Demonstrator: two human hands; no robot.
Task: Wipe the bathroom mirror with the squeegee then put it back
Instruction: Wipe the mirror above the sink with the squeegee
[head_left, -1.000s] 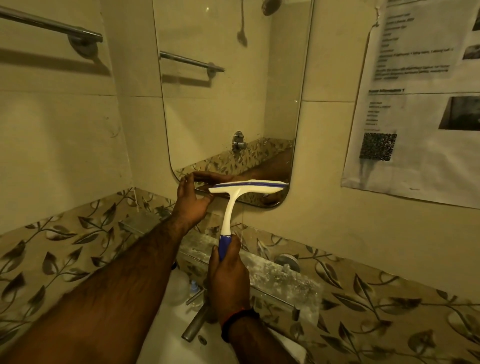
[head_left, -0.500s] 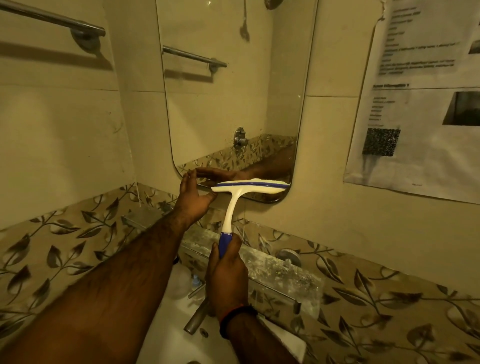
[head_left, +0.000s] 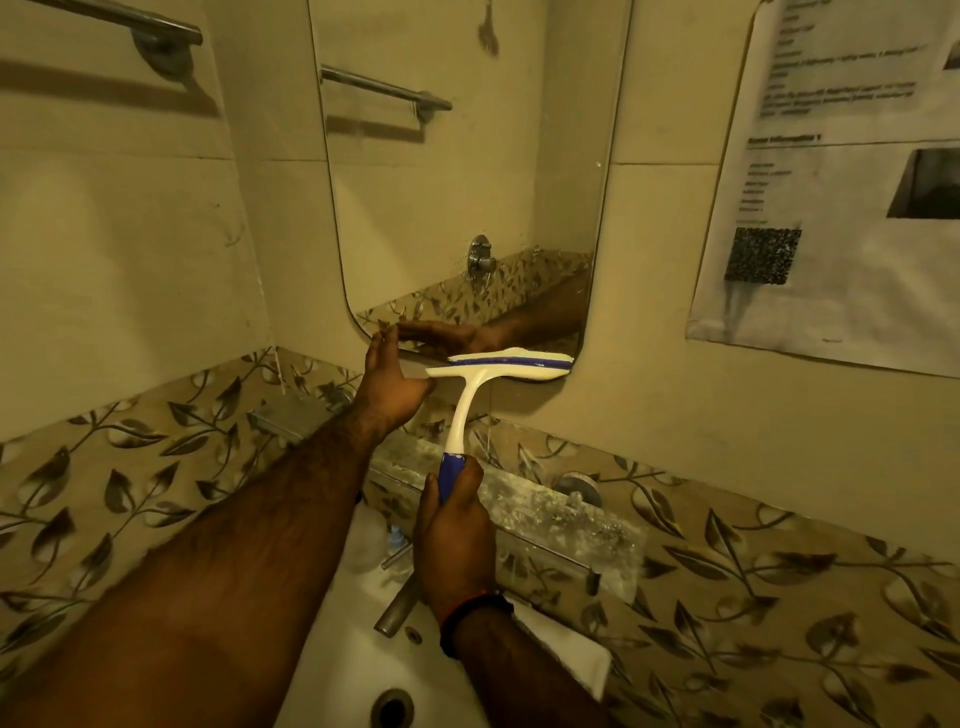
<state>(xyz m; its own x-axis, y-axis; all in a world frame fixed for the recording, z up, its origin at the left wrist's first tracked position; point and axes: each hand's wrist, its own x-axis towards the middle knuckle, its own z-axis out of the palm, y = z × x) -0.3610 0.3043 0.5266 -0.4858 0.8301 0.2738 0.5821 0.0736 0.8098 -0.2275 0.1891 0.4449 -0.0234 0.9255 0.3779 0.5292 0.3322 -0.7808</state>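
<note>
A tall mirror (head_left: 467, 182) with rounded corners hangs on the tiled wall ahead. My right hand (head_left: 454, 540) grips the blue handle of a white squeegee (head_left: 467, 395). Its blade with a blue strip lies across the mirror's bottom right edge. My left hand (head_left: 392, 384) is raised beside the blade's left end, fingers straight and spread, fingertips at the mirror's lower left rim, thumb close to the blade tip. It holds nothing. The mirror reflects my left hand and forearm.
A glass shelf (head_left: 545, 504) runs below the mirror, above a white sink (head_left: 363, 675) with a metal tap (head_left: 397, 605). A towel rail (head_left: 130, 26) is at the upper left. A printed paper sheet (head_left: 841, 182) hangs on the right wall.
The squeegee blade has slid slightly lower, down to the mirror's bottom edge. My left hand stays beside it, fingers a little more spread. The view has shifted slightly.
</note>
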